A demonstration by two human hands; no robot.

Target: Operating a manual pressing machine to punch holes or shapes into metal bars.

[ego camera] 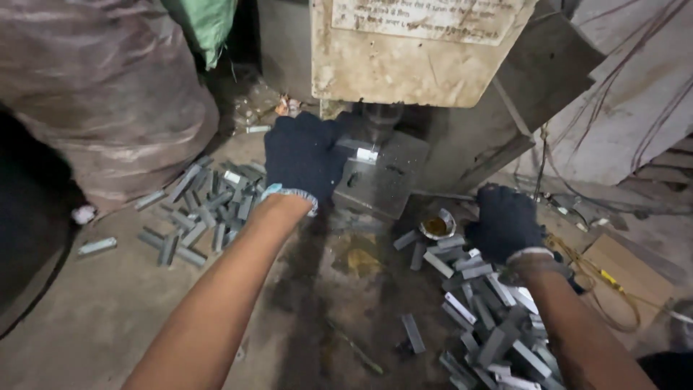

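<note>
pale rectangular printed notice point(426, 18) on machine front at top, flat brown cardboard box point(626, 269) lower right

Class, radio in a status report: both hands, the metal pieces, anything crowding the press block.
Left hand gloved, at the press block. Right hand gloved, on the right pile of metal pieces. Small oily cup sits beside the block.

Left hand point(303, 155) reaching forward (gloved, fingers curled), right hand point(505, 224) lowered, palm down

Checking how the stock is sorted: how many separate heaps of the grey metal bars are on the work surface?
2: one heap of metal bars left of the gloved left hand, one heap under the right hand. A few strays lie apart.
</note>
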